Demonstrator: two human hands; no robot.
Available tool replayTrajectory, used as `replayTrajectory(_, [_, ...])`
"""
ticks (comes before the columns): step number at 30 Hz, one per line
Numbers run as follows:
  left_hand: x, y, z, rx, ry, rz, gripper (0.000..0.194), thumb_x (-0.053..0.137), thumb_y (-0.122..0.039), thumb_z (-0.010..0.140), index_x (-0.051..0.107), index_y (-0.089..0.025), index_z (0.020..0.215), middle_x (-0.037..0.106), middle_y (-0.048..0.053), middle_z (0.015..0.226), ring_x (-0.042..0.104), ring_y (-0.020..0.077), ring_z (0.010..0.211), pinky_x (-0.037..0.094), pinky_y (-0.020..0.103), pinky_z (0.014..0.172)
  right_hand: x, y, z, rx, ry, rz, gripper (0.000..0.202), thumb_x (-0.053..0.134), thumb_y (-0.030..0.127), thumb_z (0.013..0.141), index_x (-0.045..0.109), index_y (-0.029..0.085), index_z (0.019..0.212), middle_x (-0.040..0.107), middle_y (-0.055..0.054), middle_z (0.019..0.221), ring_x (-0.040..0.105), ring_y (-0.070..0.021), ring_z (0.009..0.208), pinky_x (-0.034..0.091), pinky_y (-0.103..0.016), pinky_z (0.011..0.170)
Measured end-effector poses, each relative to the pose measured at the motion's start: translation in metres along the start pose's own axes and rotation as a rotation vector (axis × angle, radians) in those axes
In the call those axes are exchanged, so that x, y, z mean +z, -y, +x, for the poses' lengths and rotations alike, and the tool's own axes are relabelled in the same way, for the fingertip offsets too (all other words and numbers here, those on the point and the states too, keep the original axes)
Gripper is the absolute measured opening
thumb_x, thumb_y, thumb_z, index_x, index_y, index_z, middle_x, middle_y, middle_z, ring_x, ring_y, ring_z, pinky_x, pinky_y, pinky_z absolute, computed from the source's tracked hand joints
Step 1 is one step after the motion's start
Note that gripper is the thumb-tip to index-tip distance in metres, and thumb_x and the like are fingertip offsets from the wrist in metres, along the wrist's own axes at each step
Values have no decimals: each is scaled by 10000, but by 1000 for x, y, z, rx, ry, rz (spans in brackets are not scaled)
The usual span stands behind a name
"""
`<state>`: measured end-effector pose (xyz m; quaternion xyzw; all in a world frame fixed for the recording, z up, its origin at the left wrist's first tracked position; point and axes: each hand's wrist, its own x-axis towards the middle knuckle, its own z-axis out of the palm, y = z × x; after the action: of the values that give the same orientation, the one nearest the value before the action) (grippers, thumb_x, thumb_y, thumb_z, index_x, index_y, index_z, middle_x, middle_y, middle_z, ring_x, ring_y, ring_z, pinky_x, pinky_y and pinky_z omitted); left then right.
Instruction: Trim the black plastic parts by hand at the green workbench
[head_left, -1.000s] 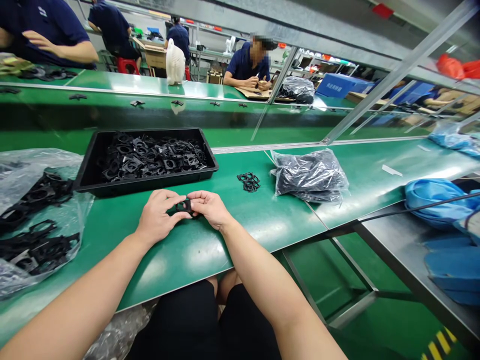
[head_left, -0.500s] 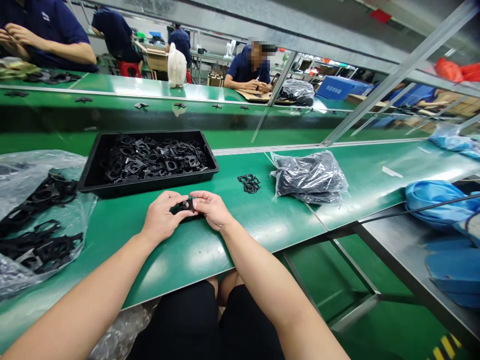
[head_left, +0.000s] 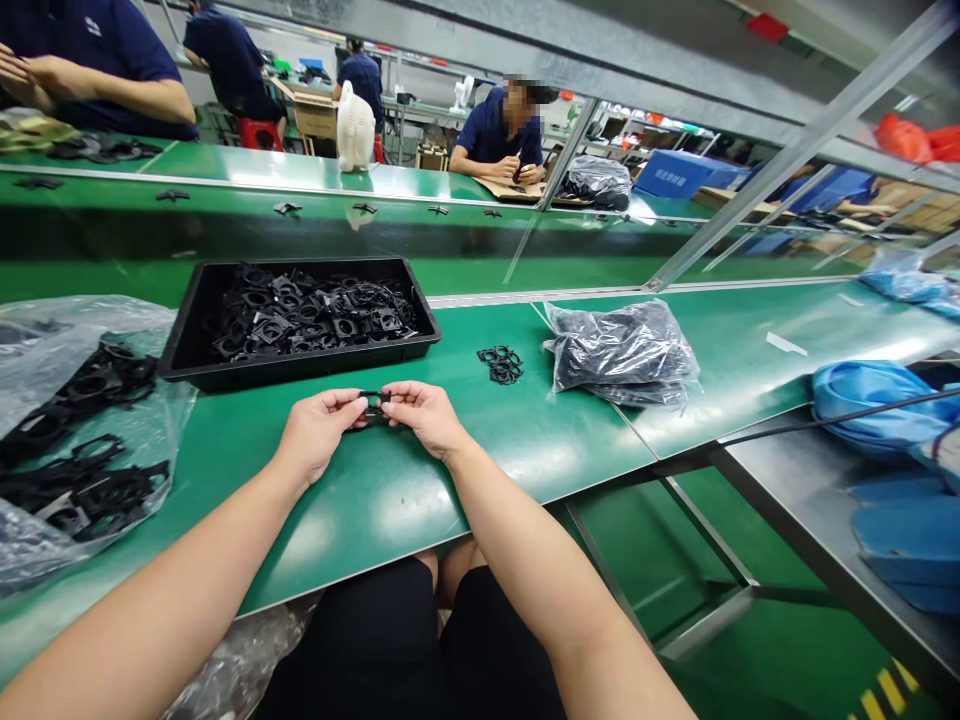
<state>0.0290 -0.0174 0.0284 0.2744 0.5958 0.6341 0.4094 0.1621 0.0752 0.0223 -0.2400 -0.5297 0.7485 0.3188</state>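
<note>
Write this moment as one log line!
left hand: pinches black plastic part | right hand: pinches same part | black tray: behind hands | green table

Hands: left hand (head_left: 319, 437) and right hand (head_left: 424, 415) pinch a small black plastic part (head_left: 373, 404) at frame centre.
Tray: black rectangular plastic tray (head_left: 187, 335) above.

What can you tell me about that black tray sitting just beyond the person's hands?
The black tray is a shallow rectangular bin, plastic by its look, with low sloping walls and a flat rim. It lies flat on the green table, slightly askew to the table's edge. Loose small black parts are heaped inside, mostly toward its right and middle; the left end shows bare floor. A clear bag of larger black frames lies against its left corner. Neither hand touches it.
</note>
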Motion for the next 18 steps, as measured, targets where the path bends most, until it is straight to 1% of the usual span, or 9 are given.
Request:
replayTrajectory(3, [-1,-2,0,-30,-21,-11,496,821,-456,486,702,-113,823,689,55,731,587,145,628,500,329,668,0,-1,0,-8,16,-20,332,801,259,553,683,147,842,647,3,706,572,-89,610,462,-209,528])
replayTrajectory(8, [-3,-4,-1,-47,7,5,469,817,-452,492,714,-110,796,681,47,677,557,124,586,455,284,606,0,-3,0,-9,33,-36,315,797,243,559,684,140,835,633,15,679,559,-78,586,461,-206,526])
replayTrajectory(12, [-5,-6,0,-68,43,-30,429,818,-428,509,702,-107,769,663,36,648,554,115,585,444,261,604,0,-3,1,-1,34,-26,318,803,235,551,683,135,828,633,15,676,563,-78,577,457,-205,516])
replayTrajectory(16, [-6,-7,0,-123,142,-156,364,822,-360,540,683,-109,763,670,38,701,570,107,638,456,235,645,0,-3,1,-4,40,-12,317,802,232,558,684,134,836,637,12,687,571,-78,581,461,-202,514])
replayTrajectory(18, [-5,-7,0,-134,157,-221,330,821,-324,556,673,-113,762,669,31,714,580,104,665,465,225,669,1,-4,1,-6,42,-1,320,801,232,561,682,135,841,637,12,687,576,-79,584,463,-201,514])
